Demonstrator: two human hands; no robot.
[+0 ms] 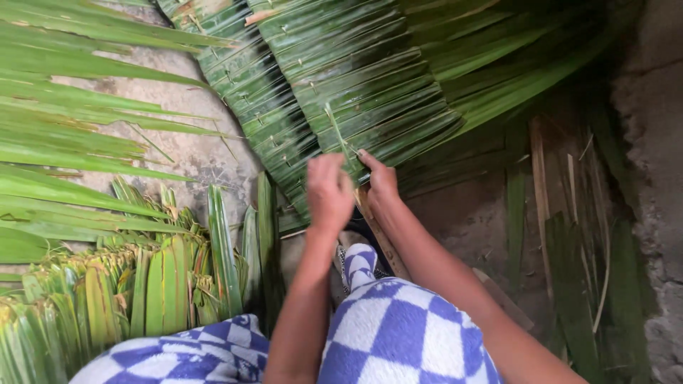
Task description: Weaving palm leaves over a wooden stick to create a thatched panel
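Palm-leaf panel (341, 92), a mat of overlapping green leaflets pinned together, is lying on the ground ahead of the person, its long axis running from the upper left down toward the lower right, with its near edge ending right at the hands. A thin green sliver (338, 131) is sticking up out of the panel just above the hands, slanting up and to the left.

Both forearms are reaching forward from the lap, which is covered by a blue-and-white checked cloth (398, 334). The left hand (329, 190) is lifted with its back to the camera, fingers curled down; whether its grip is holding anything cannot be told from here. The right hand (380, 186) is resting against the panel's near edge, its grip pinched narrow, forefinger and thumb closing on the lower end of the sliver.

To the left, a bundle of cut leaf bases (142, 284) is standing close beside the knee, and long loose fronds (71, 135) are fanning across the bare ground (192, 153). To the right, dark leaf strips (569, 235) are lying along a rough wall (658, 178), leaving a narrow open patch of ground between them and the right forearm.
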